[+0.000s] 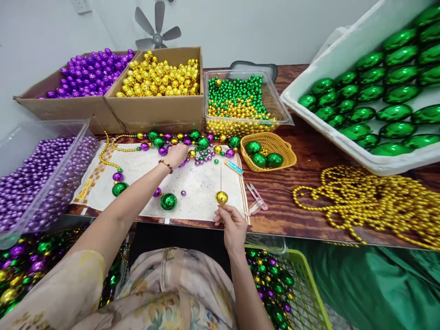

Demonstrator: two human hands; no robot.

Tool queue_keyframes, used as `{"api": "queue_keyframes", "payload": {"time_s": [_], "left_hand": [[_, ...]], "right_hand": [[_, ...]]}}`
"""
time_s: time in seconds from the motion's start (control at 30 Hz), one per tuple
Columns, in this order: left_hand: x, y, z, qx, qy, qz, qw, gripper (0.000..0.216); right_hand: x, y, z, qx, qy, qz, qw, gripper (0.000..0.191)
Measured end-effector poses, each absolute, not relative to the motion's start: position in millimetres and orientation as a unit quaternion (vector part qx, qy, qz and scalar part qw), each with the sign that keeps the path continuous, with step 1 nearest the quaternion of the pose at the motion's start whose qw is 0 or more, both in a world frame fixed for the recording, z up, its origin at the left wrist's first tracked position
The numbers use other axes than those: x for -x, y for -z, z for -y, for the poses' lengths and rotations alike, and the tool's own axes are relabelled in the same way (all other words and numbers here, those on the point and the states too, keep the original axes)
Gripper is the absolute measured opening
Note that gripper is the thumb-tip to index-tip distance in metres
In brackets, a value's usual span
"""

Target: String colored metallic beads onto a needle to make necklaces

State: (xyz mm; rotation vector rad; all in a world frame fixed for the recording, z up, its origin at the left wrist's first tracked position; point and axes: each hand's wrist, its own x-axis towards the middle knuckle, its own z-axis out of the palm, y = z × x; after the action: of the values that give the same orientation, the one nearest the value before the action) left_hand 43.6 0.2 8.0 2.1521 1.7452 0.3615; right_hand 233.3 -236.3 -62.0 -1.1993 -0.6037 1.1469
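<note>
My right hand (pixel 232 225) is closed in a pinch at the towel's front right. From its fingertips an upright thin needle (pixel 221 178) rises through a shiny gold bead (pixel 222 197), which sits just above the fingers. My left hand (pixel 176 156) reaches to the back of the towel among loose beads, fingers drawn together and partly hidden; what they hold does not show. Close to its fingertips lies another gold ball (pixel 191 154). Small purple beads (pixel 202 159) cluster to its right. A large green ball (pixel 168 201) lies on the white towel (pixel 199 188) under my left forearm.
Cartons of purple balls (pixel 92 73) and gold balls (pixel 158 78) stand behind, beside a clear bin (pixel 285 120). A yellow basket (pixel 290 158) holds green balls. Small scissors (pixel 257 196) lie right of the towel, near gold bead strands (pixel 374 206) and a foam box (pixel 374 165).
</note>
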Motion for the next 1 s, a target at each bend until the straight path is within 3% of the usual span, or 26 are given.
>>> {"api": "queue_keyframes", "payload": {"time_s": [0.07,0.23,0.33,0.53,1.0], "left_hand": [[-39.3,-13.4,8.1,-0.742,-0.185,-0.611,0.203,0.018],[-37.1,-34.2,63.4,-0.497,-0.411,-0.433,0.629,0.014],[-44.2,-43.5,100.9,-0.4,-0.422,-0.334,0.742,0.019],[-55.1,-45.0,133.2,-0.307,-0.445,-0.272,0.796,0.02],[-56.1,-42.1,135.7,-0.297,-0.451,-0.291,0.79,0.018]], "right_hand": [[-233.5,59.2,238.1,0.524,-0.503,0.277,0.63,0.025],[-233.6,42.1,246.4,0.52,-0.498,0.347,0.6,0.019],[-235.3,27.8,252.0,0.507,-0.495,0.394,0.586,0.017],[-240.0,11.7,263.6,0.504,-0.475,0.436,0.574,0.015],[-241.0,12.8,269.6,0.51,-0.479,0.443,0.56,0.017]]}}
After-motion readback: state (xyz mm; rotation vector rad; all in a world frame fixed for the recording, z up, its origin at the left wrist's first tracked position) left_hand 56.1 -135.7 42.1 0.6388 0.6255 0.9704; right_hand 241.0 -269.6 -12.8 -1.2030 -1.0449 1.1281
